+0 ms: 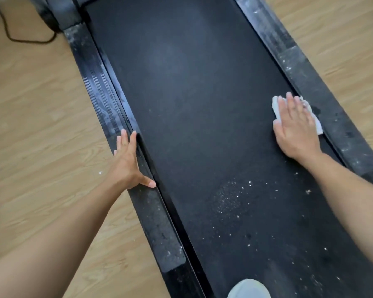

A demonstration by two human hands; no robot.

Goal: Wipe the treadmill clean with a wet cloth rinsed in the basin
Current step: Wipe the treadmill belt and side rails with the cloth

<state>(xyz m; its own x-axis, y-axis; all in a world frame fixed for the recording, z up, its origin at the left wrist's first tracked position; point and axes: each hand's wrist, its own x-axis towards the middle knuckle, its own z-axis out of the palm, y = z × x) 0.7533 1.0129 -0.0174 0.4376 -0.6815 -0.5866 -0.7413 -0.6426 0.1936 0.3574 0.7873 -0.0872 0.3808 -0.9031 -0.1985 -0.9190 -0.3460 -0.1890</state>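
Observation:
The black treadmill belt [198, 117] runs from the bottom of the view up and away from me. White specks and dust lie on its near part [230, 198]. My right hand [295, 127] lies flat with straight fingers on a white cloth [276, 104], pressing it onto the belt's right edge beside the right side rail [323, 91]. My left hand [128, 162] rests flat on the dusty left side rail [108, 108], fingers straight and thumb spread toward the belt. The basin is out of view.
Light wooden floor [41, 125] lies on both sides of the treadmill. A black cable [13, 37] curls on the floor at the top left by the treadmill's front post. A pale rounded shape, perhaps my knee [249, 290], shows at the bottom edge.

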